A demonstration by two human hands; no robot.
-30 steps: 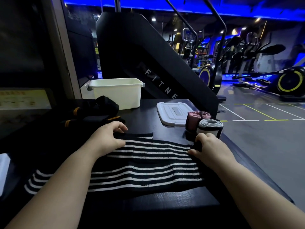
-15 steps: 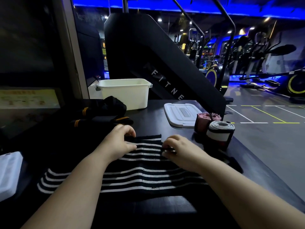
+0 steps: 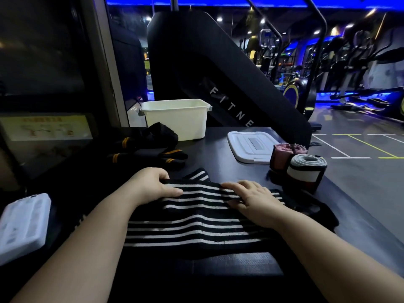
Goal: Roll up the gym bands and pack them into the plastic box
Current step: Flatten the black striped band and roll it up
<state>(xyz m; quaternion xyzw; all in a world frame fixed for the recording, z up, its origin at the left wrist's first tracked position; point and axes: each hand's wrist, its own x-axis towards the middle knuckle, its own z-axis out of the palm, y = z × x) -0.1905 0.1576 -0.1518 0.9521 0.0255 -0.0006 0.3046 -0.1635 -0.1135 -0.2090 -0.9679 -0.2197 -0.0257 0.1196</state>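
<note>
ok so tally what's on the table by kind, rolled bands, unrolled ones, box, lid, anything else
Rolled bands: 2 (pink roll, grey roll)
Unrolled striped band, gripped by left hand, pressed by right hand: 1
Black-and-orange pile: 1, bands within uncountable
Open plastic box: 1
Loose lid: 1
White case, left edge: 1
Total: 7, pile counted as one

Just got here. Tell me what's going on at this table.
A person is working on a black gym band with white stripes, laid across the black table. The left hand grips its far edge; the right hand presses flat on it. It is not rolled yet. A dusty-pink rolled band and a grey-and-white rolled band stand at the right, beside the white plastic lid. The open white plastic box sits at the back, near unrolled black bands with orange stripes.
</note>
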